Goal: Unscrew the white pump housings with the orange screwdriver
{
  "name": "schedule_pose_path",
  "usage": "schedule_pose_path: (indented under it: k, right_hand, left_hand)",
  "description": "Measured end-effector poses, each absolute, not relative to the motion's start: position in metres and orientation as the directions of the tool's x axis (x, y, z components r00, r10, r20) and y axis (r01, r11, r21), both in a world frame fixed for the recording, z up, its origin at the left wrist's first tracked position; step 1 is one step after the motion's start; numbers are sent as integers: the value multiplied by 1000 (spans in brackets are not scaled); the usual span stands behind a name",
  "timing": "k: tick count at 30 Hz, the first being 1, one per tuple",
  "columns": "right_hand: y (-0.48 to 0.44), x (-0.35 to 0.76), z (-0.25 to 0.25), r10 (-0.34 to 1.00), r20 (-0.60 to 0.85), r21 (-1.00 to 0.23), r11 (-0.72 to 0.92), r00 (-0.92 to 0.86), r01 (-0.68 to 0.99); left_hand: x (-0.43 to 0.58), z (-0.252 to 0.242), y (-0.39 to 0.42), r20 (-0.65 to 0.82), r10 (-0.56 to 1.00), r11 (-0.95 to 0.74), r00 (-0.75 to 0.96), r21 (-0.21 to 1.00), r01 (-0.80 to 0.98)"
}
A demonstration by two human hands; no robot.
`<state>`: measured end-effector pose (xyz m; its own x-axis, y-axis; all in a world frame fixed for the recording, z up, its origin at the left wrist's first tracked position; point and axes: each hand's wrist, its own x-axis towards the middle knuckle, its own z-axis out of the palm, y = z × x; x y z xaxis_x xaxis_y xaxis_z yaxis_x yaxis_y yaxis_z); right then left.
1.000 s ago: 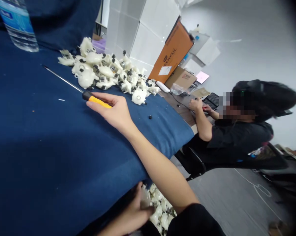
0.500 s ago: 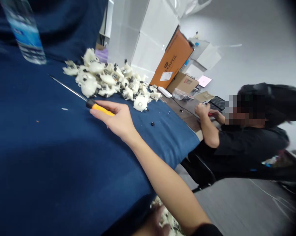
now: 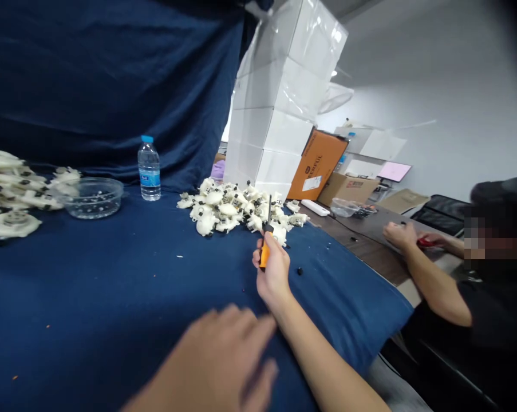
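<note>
My right hand [image 3: 275, 272] is closed around the orange handle of a screwdriver [image 3: 265, 252], its dark shaft pointing up and away. Just beyond it lies a heap of cream-white plastic parts with black pieces [image 3: 228, 209] on the blue cloth. My left hand [image 3: 221, 349], blurred by motion, is over the near part of the cloth, close to my right forearm. Its fingers are stretched out with the thumb apart, and nothing shows in it. A small black piece [image 3: 300, 271] lies to the right of my right hand.
A second heap of cream-white parts [image 3: 9, 194] lies at the left beside a clear plastic bowl [image 3: 94, 197] with small pieces. A water bottle [image 3: 149, 171] stands behind. White boxes [image 3: 279, 120] and an orange box [image 3: 316, 166] rise behind. A co-worker [image 3: 438, 280] sits at the right.
My view has swung left and up. The screwdriver has turned from pointing left to pointing upward, still in my right hand. My left hand has come up from white parts below the table edge.
</note>
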<state>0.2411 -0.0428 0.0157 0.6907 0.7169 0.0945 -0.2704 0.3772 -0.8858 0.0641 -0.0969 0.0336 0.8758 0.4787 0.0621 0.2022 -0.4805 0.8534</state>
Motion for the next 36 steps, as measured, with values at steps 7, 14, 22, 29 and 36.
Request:
schedule_pose_path:
  k: [7, 14, 22, 29, 36]
  right_hand:
    - [-43, 240, 15, 765, -66, -900, 231, 641, -369]
    - [-46, 238, 20, 789, -89, -882, 222, 608, -416]
    - [-49, 232, 25, 804, -69, -895, 212, 590, -393]
    - [-50, 219, 26, 864, 7, -949, 164, 504, -269]
    - [-50, 184, 31, 922, 145, -989, 148, 360, 20]
  left_hand:
    - [103, 19, 67, 405, 811, -584, 422, 598, 548]
    - [109, 4, 108, 334, 803, -581, 494, 621, 525]
    - [32, 21, 89, 150, 655, -624, 740, 660, 418]
    - [-24, 29, 40, 73, 635, -516, 769, 781, 352]
    - [-51, -2, 38, 202, 742, -101, 639, 976, -192]
